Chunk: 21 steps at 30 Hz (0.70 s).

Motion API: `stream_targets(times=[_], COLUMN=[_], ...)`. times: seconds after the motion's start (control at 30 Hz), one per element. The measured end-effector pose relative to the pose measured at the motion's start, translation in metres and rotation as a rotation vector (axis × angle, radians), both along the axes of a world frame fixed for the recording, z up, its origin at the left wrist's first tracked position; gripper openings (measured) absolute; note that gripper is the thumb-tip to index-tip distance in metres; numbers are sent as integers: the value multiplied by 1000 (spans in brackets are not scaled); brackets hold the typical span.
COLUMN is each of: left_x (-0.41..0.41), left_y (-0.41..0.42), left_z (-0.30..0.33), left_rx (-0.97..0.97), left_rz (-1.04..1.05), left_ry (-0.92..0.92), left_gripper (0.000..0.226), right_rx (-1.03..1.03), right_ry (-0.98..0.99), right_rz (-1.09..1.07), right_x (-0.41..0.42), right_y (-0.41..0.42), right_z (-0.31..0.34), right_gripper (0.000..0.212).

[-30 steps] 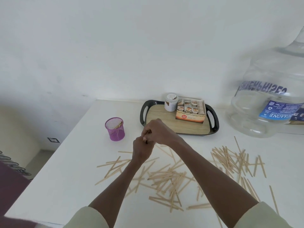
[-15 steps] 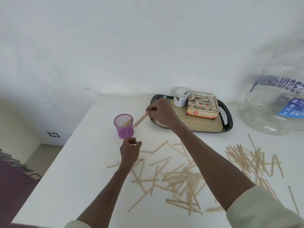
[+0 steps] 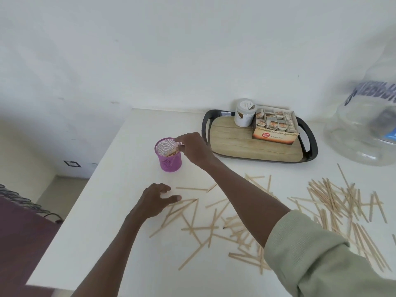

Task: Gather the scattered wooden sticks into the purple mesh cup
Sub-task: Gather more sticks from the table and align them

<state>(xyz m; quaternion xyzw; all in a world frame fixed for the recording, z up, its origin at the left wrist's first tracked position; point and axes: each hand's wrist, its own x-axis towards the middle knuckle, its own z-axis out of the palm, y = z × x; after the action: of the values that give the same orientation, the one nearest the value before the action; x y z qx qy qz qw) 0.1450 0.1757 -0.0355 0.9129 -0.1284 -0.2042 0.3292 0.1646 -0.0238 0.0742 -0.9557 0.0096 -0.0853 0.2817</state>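
The purple mesh cup [image 3: 168, 159] stands on the white table [image 3: 102, 211], left of the middle, with wooden sticks [image 3: 171, 152] leaning inside it. My right hand [image 3: 194, 148] is at the cup's right rim, fingertips pinched on the top end of a stick that reaches down into the cup. My left hand [image 3: 156, 200] hovers low in front of the cup, fingers spread, thumb touching the nearest scattered sticks [image 3: 186, 207]. More sticks lie in a loose heap [image 3: 216, 224] under my right forearm, and a second heap [image 3: 342, 206] lies further right.
A black tray [image 3: 310, 146] with a wood-look base stands behind, holding a tea box [image 3: 275, 133] and a white jar [image 3: 244, 115]. A large clear water bottle [image 3: 364, 129] sits at the far right. The table's left edge drops to the floor [image 3: 64, 189].
My right hand carried a stick from beside the tray to the cup's rim. My left hand opened and dropped toward the sticks on the table. The view shifted left.
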Motion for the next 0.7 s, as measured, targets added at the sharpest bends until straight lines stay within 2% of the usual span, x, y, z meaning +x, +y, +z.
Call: stream_targets(times=[0.07, 0.13, 0.23, 0.37, 0.47, 0.7], left_x=[-2, -3, -8, -17, -27, -50], left_y=[7, 9, 11, 11, 7, -13], left_z=[4, 7, 10, 9, 5, -4], left_rx=[45, 85, 131, 159, 123, -51], left_rz=[-82, -144, -221, -263, -218, 7], left_ry=[50, 89, 114, 96, 12, -177], left_gripper=[92, 108, 118, 119, 101, 28], right_rx=[-22, -32, 8, 45, 68, 90], right_ry=[-1, -42, -80, -90, -67, 72], right_rz=[27, 22, -18, -42, -82, -147], right_x=[1, -2, -13, -36, -61, -132], right_y=[-3, -10, -25, -48, -68, -114], right_z=[0, 0, -1, -8, -16, -38], right_gripper=[29, 25, 24, 19, 18, 14])
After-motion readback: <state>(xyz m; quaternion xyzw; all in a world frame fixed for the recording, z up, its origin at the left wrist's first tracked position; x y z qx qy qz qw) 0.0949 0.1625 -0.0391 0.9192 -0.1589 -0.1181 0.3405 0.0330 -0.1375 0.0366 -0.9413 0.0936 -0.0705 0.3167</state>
